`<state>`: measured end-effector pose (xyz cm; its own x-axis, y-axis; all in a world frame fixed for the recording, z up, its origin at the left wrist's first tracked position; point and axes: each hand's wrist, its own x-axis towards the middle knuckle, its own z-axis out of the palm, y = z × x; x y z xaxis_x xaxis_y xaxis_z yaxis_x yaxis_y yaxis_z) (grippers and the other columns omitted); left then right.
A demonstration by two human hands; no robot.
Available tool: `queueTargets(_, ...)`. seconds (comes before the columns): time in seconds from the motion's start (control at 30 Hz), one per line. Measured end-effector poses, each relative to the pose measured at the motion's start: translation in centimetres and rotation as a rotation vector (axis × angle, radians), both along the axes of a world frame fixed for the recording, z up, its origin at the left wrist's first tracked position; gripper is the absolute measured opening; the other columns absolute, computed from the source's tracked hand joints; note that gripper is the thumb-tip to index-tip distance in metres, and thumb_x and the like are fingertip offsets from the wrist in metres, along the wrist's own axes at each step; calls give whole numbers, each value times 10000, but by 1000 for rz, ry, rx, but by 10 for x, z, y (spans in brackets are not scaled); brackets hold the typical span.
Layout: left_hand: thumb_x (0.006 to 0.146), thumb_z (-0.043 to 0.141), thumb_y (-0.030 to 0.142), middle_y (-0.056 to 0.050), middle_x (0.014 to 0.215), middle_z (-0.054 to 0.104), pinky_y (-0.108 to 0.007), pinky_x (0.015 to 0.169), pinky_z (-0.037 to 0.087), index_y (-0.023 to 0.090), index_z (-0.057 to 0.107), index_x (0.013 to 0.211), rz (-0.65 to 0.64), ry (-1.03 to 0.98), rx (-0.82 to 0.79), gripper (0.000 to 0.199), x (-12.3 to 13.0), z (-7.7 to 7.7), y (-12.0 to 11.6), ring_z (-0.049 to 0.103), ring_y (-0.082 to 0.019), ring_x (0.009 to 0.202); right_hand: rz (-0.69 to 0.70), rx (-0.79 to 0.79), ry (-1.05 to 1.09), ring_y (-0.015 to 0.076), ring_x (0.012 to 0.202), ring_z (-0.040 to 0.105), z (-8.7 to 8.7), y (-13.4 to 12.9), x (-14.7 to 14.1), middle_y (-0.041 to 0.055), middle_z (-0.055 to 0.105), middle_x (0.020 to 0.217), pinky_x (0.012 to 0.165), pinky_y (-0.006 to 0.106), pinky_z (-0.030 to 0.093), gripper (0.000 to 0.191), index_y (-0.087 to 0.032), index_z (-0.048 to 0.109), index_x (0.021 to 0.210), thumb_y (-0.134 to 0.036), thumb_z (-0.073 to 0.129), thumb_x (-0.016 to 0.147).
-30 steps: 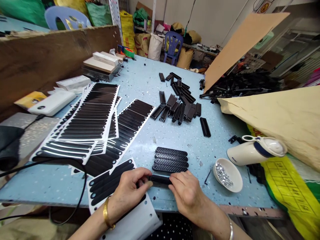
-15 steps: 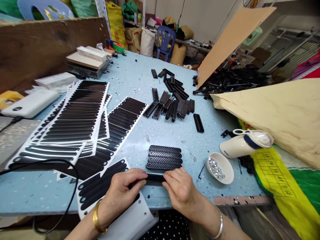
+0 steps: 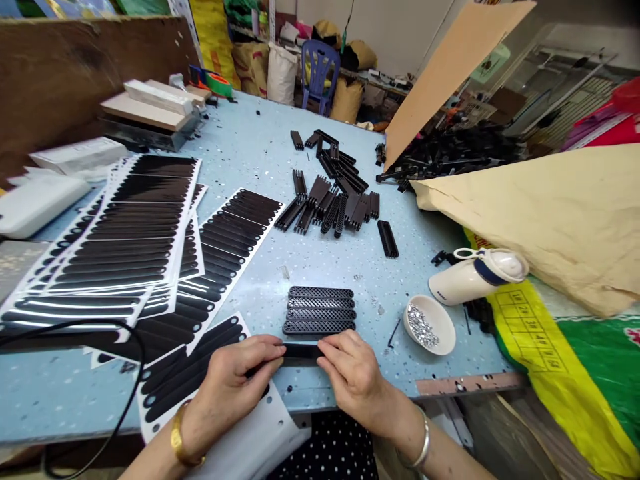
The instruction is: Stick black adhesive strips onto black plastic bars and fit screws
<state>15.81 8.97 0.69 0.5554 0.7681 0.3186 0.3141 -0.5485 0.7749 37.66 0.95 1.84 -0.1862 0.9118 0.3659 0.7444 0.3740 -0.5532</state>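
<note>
A flat black strip (image 3: 301,355) is stretched level between my two hands near the table's front edge. My left hand (image 3: 245,373) pinches its left end between thumb and fingers, while my right hand (image 3: 353,370) pinches the right end. The fingers cover both ends, so I cannot tell whether the strip lies on another part. Just beyond it sits a row of perforated black plastic pieces (image 3: 320,310), side by side. Below my left hand and forearm lies a white sheet of long black stickers (image 3: 187,370), its bare backing hanging over the table edge.
More sticker sheets (image 3: 135,227) overlap on the left, near a black cable (image 3: 143,360). Loose black plastic pieces (image 3: 333,200) are heaped farther back. To the right are a white bowl of small silvery parts (image 3: 430,325), a cream bottle (image 3: 477,277) and a paper-covered sack (image 3: 540,207).
The whole view has shifted slightly, so the table and things appear farther left. Both hands keep their pinch on the black strip, with hardly any movement relative to the table.
</note>
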Motion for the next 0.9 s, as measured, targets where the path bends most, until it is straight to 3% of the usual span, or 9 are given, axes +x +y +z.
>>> queueTargets(0.33,855,603,154,-15,918,764,-211,786,584,226,745,896,-27,2,-26,164,-2,0,-1,726,-149,836,15,48,-24,241,873,595,-5,0,3,133,679,987,742,429,533,269,-81,623,1154,-60,524,904)
queueTargets(0.53,872,587,204,-26,920,762,-234,776,587,215,733,908,-10,25,-68,151,0,2,0,726,-164,822,-95,110,13,258,956,627,-1,-15,14,142,691,1030,825,451,550,301,-102,613,1178,-158,629,882)
queueTargets(0.63,867,583,240,-15,867,761,-215,687,588,213,715,919,13,67,-79,145,0,5,0,723,-159,747,-227,123,70,255,911,648,1,-29,27,132,700,986,787,446,565,262,-132,656,1115,-137,635,854)
queueTargets(0.77,824,617,296,7,757,752,-181,546,566,208,691,988,89,90,-30,200,1,5,2,690,-136,581,-383,-29,322,210,738,677,-3,-40,41,107,701,875,595,336,585,208,-142,693,1008,-151,622,813)
queueTargets(0.9,807,622,298,11,748,746,-167,531,558,207,677,1010,37,113,45,229,2,4,4,679,-126,556,-398,-235,584,187,672,683,-10,-34,41,114,693,866,505,271,552,256,-112,695,978,-178,650,735)
